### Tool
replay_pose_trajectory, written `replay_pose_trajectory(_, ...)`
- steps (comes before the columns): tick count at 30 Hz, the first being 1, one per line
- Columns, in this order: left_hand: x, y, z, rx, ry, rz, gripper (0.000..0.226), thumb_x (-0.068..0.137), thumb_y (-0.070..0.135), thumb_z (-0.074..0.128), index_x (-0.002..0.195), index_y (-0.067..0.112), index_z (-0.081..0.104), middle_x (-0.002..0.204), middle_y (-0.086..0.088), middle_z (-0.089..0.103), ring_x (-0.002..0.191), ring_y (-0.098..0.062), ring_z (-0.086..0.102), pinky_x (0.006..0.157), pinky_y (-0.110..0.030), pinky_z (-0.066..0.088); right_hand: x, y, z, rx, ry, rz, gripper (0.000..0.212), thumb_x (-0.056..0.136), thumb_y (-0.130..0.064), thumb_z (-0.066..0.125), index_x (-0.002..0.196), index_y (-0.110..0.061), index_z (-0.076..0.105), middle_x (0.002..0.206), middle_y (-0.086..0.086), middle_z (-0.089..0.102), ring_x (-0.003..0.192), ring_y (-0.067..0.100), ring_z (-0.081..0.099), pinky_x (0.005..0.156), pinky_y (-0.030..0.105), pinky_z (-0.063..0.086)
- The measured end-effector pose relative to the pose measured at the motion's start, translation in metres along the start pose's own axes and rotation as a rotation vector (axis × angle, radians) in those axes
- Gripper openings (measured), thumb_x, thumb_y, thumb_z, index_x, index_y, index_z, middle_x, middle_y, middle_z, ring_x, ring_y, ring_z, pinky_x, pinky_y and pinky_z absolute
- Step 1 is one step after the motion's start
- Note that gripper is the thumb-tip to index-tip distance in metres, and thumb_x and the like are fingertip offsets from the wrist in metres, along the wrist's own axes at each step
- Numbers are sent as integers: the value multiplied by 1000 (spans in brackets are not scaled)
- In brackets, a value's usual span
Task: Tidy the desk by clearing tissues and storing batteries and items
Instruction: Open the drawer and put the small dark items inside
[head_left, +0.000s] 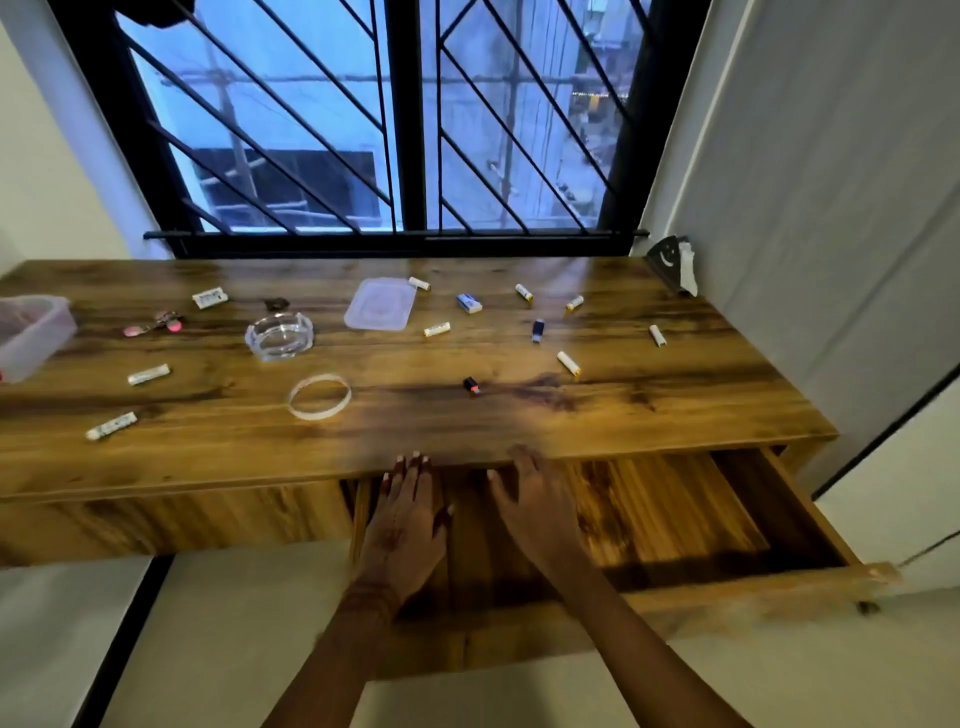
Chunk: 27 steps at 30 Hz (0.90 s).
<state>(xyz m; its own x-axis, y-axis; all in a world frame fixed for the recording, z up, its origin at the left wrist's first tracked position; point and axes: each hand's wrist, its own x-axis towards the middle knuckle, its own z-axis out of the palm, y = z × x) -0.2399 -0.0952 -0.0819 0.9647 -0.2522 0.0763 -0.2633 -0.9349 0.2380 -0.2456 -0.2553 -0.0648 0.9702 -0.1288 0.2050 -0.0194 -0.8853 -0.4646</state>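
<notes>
Desk (467, 415) clearing looks barely begun, judging by how much lies scattered on the wood beyond the hands. Largest first: the drawer (675, 519) under the desktop stands pulled out toward the person, and it looks bare inside as far as I can see. Both hands hover over its open mouth, near the front edge of the desktop. The left hand (408, 525) is flat, fingers spread, holding nothing; the right hand (535, 504) is likewise open and empty, slightly blurred.

Far off to the left of the left hand sits a clear plastic box (31, 332) at the desk's edge, and its lid (380, 310) lies separately, straight ahead of the hands near the window. A glass ashtray (279, 335) and a tape ring (319, 396) rest ahead and left of the left hand.

Batteries remain loose everywhere: one (568, 362) ahead of the right hand, one (657, 335) further right, one (436, 329) by the lid, and one (149, 374) well to the left. A tissue (688, 270) sticks out of a holder at the far right corner. No loose tissues show on the wood, so I'd guess storing is what's left.
</notes>
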Motion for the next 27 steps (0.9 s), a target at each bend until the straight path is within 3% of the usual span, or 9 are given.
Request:
replay_pose_trajectory(4, 67, -7, -10, -24, 27, 40, 69, 86, 40, 26, 138, -6, 33, 146, -23, 35, 137, -38, 30, 112, -40, 11, 82, 11, 9, -62, 41, 29, 38, 85, -24, 62, 112, 2, 60, 115, 22, 61, 109, 35, 57, 98, 41, 45)
replay_pose_trajectory(6, 96, -7, -13, -33, -13, 88, 63, 95, 35, 31, 145, 0, 17, 154, -17, 17, 145, -30, 13, 117, -33, 3, 118, 18, 6, -79, 59, 63, 32, 84, -19, 62, 106, 4, 62, 110, 24, 63, 107, 38, 57, 102, 44, 39)
replay_pose_trajectory(8, 123, -6, -11, -47, -48, 111, 63, 96, 34, 34, 147, 4, 10, 157, -12, 11, 145, -23, 10, 118, -31, 4, 147, 21, 1, -179, 19, 42, 32, 90, -18, 53, 113, 4, 59, 118, 22, 60, 114, 35, 52, 107, 42, 31)
replay_pose_trajectory(15, 185, -2, 7, -128, -96, 152, 67, 89, 44, 43, 142, 6, 27, 143, -11, 39, 130, -25, 38, 108, -34, 30, 232, 54, 23, -351, -36, 113, 44, 96, -34, 38, 135, -14, 40, 134, 15, 48, 129, 29, 37, 114, 41, 12)
replay_pose_trajectory(19, 196, -2, 12, -127, -36, 199, 57, 80, 43, 34, 115, 4, 59, 104, -11, 67, 96, -29, 63, 78, -37, 53, 253, 63, 38, -410, -27, 151, 41, 97, -37, 36, 134, -21, 45, 133, 16, 51, 133, 33, 29, 115, 47, 7)
replay_pose_trajectory(22, 196, -4, 14, -172, 43, 213, 43, 80, 33, 39, 102, 7, 66, 92, -5, 70, 87, -25, 65, 72, -32, 55, 257, 65, 44, -446, 15, 175, 32, 96, -32, 38, 118, -20, 58, 124, 15, 60, 132, 33, 30, 113, 48, 9)
replay_pose_trajectory(27, 193, -1, 14, -270, 81, 188, 33, 85, 24, 49, 108, 7, 65, 100, -6, 70, 98, -24, 60, 86, -25, 40, 248, 57, 39, -451, 171, 211, 27, 93, -23, 43, 95, -14, 69, 99, 14, 69, 110, 33, 46, 91, 43, 28)
